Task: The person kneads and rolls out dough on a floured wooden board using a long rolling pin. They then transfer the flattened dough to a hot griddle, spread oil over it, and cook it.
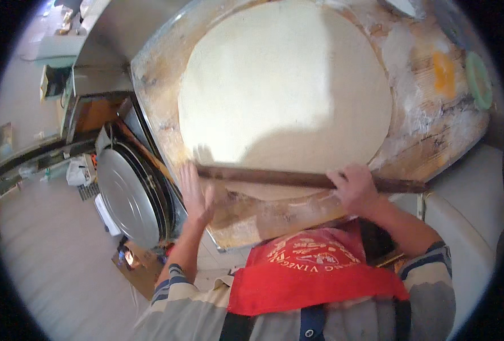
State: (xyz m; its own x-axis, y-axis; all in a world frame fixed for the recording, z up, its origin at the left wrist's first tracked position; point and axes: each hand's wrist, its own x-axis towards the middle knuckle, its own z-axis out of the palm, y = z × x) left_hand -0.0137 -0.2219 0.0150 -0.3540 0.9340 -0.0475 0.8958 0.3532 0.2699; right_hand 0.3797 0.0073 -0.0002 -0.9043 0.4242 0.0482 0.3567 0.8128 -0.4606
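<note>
A large, thin round sheet of pale dough (280, 85) covers much of a floured wooden board (155, 108). Across its near edge lies a long, dark brown rolling pin (269, 175). My left hand (196, 194) is at the pin's left end, fingers stretched out and thumb apart. Further right, my right hand (355, 190) rests over the pin with its fingers curled on it, and the pin's right end sticks out past it. A strip of board shows between the pin and my red apron (314, 278). Shadows fall over the dough's near and right parts.
Large round metal pans (124, 193) stand on edge left of the board. Below them is a cardboard box (135, 267) on the floor. A pale green ring-shaped item (478, 79) lies at the board's right, near an orange-yellow patch. A white surface (462, 227) borders the near right.
</note>
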